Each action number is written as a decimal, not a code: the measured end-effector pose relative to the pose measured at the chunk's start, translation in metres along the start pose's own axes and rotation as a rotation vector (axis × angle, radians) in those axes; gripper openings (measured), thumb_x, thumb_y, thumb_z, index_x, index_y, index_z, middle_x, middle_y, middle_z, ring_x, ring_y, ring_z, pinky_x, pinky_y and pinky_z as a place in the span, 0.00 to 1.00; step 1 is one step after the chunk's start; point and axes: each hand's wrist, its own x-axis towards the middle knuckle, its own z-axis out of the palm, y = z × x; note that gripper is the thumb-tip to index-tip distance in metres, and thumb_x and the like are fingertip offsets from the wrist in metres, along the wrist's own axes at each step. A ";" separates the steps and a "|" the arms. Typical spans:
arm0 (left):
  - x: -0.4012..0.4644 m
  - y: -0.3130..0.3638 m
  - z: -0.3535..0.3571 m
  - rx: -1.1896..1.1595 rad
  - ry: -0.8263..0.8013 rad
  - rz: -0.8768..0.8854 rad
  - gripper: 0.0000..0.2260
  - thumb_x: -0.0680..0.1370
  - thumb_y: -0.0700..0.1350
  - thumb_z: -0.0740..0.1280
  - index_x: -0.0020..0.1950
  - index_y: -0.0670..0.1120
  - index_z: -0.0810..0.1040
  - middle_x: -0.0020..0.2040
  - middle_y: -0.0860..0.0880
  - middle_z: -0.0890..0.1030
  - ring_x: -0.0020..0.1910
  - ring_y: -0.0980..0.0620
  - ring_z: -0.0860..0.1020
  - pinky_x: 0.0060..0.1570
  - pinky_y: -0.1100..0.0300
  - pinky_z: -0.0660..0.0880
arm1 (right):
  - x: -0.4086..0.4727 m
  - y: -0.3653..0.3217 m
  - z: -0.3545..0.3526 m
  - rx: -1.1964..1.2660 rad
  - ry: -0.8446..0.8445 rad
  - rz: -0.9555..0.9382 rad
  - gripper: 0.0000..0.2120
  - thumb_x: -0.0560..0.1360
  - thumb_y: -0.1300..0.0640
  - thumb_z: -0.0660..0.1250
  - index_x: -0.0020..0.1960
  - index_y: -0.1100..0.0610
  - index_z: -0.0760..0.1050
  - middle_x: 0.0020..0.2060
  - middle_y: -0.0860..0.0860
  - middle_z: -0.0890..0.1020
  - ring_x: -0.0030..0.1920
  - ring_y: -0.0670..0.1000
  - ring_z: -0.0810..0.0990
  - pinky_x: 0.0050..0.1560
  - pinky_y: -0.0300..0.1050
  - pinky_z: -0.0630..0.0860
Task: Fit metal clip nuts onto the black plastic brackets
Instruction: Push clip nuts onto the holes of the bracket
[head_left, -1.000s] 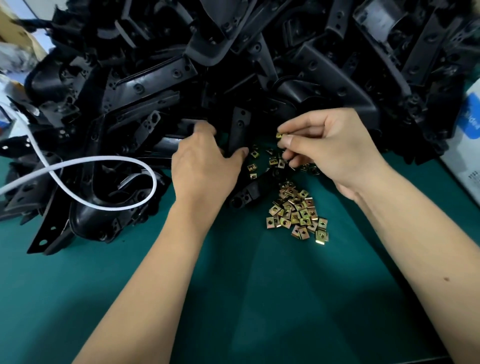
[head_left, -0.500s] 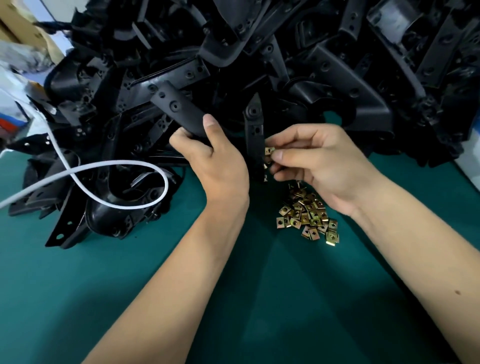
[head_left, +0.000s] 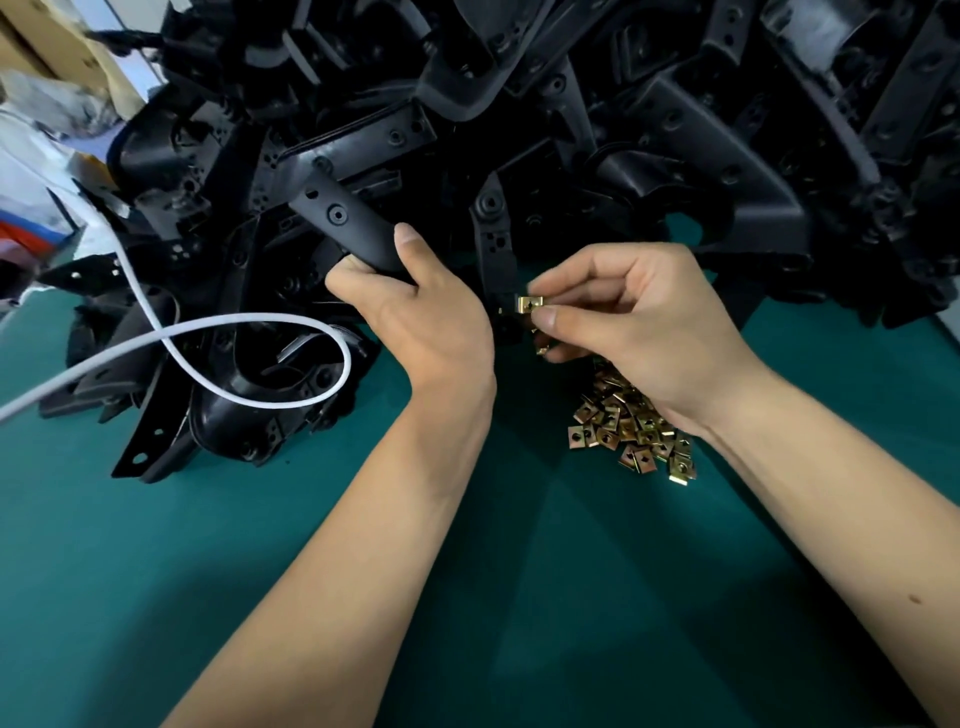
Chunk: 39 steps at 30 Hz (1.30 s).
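**Head view: clip nut being lined up with a bracket tab**

Head camera is looking down on a dark green work surface (head_left: 467, 597). The left hand (head_left: 421, 322) is gripping a black plastic bracket with a long perforated arm (head_left: 343, 218), its thumb and fingers curling round that arm, seemingly to steady the part and present the bracket's upright tab (head_left: 496, 244) to the other hand. The right hand (head_left: 639, 322) is pinching one small brass-coloured metal clip nut (head_left: 529, 304) between thumb and forefinger, just beside the tab's lower edge, probably so it can slide on. A loose heap of matching clip nuts (head_left: 631, 431) is lying under the right wrist, within easy reach. A large pile of black brackets (head_left: 649, 130) is crowding the surface's far edge, and a white cable (head_left: 249, 358) is looping across its left part.
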 end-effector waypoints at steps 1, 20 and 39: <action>0.000 0.000 0.000 0.000 0.001 -0.003 0.10 0.86 0.49 0.62 0.53 0.46 0.62 0.48 0.52 0.71 0.43 0.55 0.71 0.47 0.62 0.74 | 0.000 0.000 0.001 0.013 -0.005 0.003 0.04 0.76 0.67 0.74 0.50 0.62 0.85 0.40 0.57 0.87 0.40 0.53 0.87 0.40 0.43 0.83; 0.001 0.000 0.000 -0.005 0.048 0.036 0.09 0.85 0.47 0.62 0.53 0.45 0.63 0.47 0.53 0.70 0.40 0.57 0.70 0.43 0.64 0.72 | -0.004 0.002 0.016 0.190 0.086 0.092 0.06 0.80 0.63 0.70 0.46 0.63 0.82 0.33 0.53 0.83 0.34 0.49 0.80 0.29 0.39 0.75; 0.001 0.001 -0.001 0.003 0.050 0.050 0.10 0.85 0.46 0.62 0.53 0.44 0.63 0.48 0.51 0.70 0.43 0.54 0.70 0.45 0.61 0.74 | -0.006 0.004 0.019 0.173 0.109 0.067 0.05 0.80 0.64 0.70 0.46 0.62 0.82 0.33 0.52 0.82 0.34 0.48 0.80 0.30 0.40 0.77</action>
